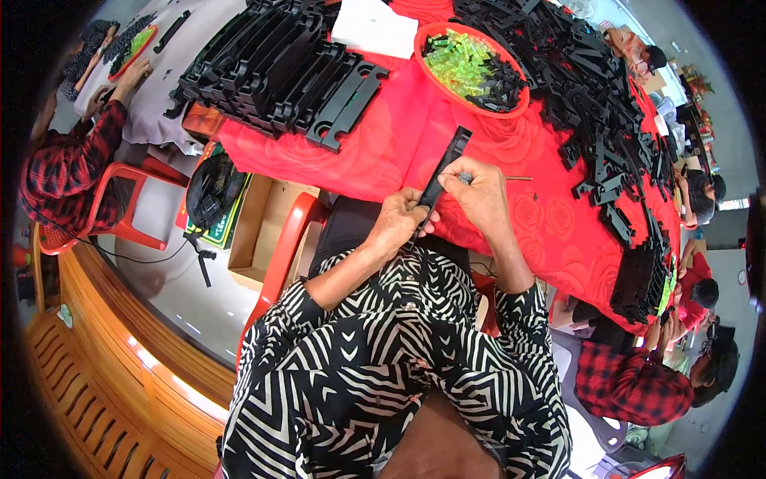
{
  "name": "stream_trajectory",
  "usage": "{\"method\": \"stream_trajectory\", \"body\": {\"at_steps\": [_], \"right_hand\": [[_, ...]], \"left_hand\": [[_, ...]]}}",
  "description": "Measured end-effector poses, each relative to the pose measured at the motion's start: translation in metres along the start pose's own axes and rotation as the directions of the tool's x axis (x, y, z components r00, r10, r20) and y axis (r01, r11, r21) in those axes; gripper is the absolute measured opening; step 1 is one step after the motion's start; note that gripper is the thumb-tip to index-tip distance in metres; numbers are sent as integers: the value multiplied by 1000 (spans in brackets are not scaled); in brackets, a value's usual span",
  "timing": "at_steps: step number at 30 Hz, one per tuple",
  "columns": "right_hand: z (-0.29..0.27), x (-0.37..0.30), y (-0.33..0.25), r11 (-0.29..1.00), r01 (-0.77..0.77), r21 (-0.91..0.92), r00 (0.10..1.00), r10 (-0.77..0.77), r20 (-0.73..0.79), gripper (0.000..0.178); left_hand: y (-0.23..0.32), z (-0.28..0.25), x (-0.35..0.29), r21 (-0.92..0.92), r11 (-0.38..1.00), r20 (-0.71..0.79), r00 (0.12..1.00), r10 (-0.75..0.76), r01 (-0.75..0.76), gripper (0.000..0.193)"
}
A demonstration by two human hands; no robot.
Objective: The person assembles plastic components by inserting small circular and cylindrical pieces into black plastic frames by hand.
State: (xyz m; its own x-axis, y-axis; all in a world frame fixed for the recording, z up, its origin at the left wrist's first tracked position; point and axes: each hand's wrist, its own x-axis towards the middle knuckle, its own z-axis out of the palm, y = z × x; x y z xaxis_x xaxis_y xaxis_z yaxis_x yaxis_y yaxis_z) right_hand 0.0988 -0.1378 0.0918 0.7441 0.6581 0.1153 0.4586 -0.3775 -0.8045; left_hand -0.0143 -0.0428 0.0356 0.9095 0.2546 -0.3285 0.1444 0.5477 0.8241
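Observation:
Over my lap, at the near edge of the red-covered table, my left hand [401, 216] is closed around the lower part of a long black plastic strip [443, 168]. The strip is tilted, its far end pointing up and to the right. My right hand [480, 191] is closed in a pinch against the strip's right side, partway along. A small grey bit [466, 178] shows at its fingers; its kind cannot be made out. Further off stands a red bowl [523, 106] with clear yellow-green pieces [456, 64] and small black pieces [501, 86].
Stacked black plastic parts [279, 76] stand at the table's far left, beside white paper [373, 28]. A large heap of black parts [590, 112] covers the right side. A thin stick [519, 178] lies on the red cloth [527, 211]. Other people sit at both sides.

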Motion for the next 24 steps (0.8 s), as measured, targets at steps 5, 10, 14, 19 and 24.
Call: {"method": "stream_trajectory", "body": {"at_steps": [5, 10, 14, 19, 24], "right_hand": [[0, 2, -1, 997, 1, -79, 1000, 1, 24, 11], [2, 2, 2, 993, -7, -122, 999, 13, 52, 11], [3, 2, 9, 998, -20, -51, 999, 22, 47, 11], [0, 5, 10, 992, 25, 125, 999, -27, 18, 10], [3, -1, -1, 990, 44, -134, 998, -37, 57, 9]], "left_hand": [[-1, 0, 0, 7, 1000, 4, 1000, 3, -3, 15], [-3, 0, 1, 5, 1000, 3, 1000, -12, 12, 15], [-4, 1, 0, 20, 1000, 0, 1000, -22, 22, 14], [-5, 0, 2, 18, 1000, -11, 1000, -20, 21, 13], [-6, 0, 2, 46, 998, -29, 999, -38, 39, 12]]}}
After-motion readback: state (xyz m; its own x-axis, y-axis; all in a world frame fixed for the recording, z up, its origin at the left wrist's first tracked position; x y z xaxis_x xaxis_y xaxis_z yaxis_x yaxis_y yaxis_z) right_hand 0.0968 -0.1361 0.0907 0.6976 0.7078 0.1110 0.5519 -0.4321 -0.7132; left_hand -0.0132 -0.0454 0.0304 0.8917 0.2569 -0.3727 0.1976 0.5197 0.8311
